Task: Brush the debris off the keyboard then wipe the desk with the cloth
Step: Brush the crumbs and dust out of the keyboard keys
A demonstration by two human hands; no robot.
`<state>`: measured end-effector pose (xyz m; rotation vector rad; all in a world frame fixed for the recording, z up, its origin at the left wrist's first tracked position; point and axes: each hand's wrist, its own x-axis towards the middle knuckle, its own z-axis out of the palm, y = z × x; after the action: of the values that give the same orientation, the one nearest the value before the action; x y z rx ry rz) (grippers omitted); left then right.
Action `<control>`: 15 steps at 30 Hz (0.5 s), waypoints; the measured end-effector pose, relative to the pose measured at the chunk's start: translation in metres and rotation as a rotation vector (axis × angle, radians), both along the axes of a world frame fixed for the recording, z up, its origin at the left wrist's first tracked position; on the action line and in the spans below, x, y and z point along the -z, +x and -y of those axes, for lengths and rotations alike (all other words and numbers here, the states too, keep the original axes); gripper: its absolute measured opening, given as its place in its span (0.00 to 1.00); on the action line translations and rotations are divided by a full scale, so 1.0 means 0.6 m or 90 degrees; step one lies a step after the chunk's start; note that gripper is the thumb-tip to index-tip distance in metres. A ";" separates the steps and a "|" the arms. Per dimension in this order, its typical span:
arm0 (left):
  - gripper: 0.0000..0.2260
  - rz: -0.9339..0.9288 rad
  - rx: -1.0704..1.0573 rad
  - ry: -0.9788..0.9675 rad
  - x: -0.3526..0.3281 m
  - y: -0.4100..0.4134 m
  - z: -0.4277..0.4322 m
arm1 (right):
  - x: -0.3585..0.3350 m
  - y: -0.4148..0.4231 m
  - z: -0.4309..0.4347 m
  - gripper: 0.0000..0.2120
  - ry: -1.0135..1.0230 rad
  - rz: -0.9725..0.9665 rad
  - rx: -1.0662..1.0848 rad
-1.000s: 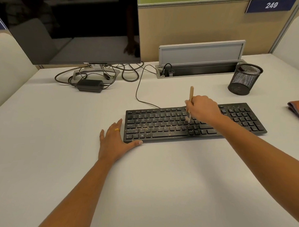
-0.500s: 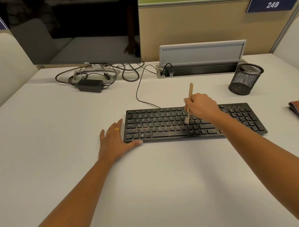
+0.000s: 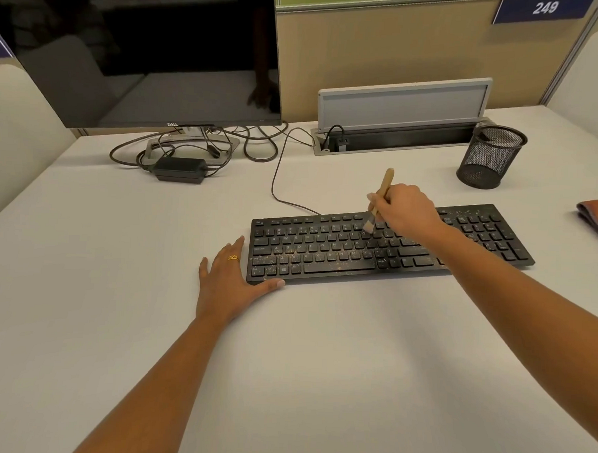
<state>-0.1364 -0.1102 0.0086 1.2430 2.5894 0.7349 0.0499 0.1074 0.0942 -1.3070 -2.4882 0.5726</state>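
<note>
Right hand (image 3: 406,208) grips the brush (image 3: 386,182), bristles on the upper rows of the keyboard (image 3: 323,258). Left hand (image 3: 230,281) lies flat, fingers straight, at its 8 o'clock corner.

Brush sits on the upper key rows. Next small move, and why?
Probably sweep the brush down and left across the keyboard: debris lies thickest on its lower-left keys. The right hand grips the brush; the left hand rests against the keyboard's near-left corner.
</note>
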 end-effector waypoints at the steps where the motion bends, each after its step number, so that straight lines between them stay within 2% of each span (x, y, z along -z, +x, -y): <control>1: 0.54 0.000 0.000 0.000 0.000 0.000 0.000 | 0.001 0.000 0.000 0.20 -0.008 0.017 -0.004; 6: 0.53 0.000 -0.001 -0.003 0.001 0.000 -0.001 | -0.006 -0.002 -0.007 0.17 -0.067 0.108 -0.033; 11: 0.52 -0.004 -0.002 -0.003 0.002 -0.001 -0.002 | -0.010 0.005 -0.015 0.14 -0.007 -0.083 0.009; 15: 0.50 -0.008 -0.007 -0.001 0.003 -0.001 -0.001 | -0.008 0.018 -0.001 0.15 -0.139 -0.216 -0.093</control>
<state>-0.1372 -0.1096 0.0066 1.2389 2.6080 0.7299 0.0605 0.1078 0.0990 -0.9993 -2.2964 1.0322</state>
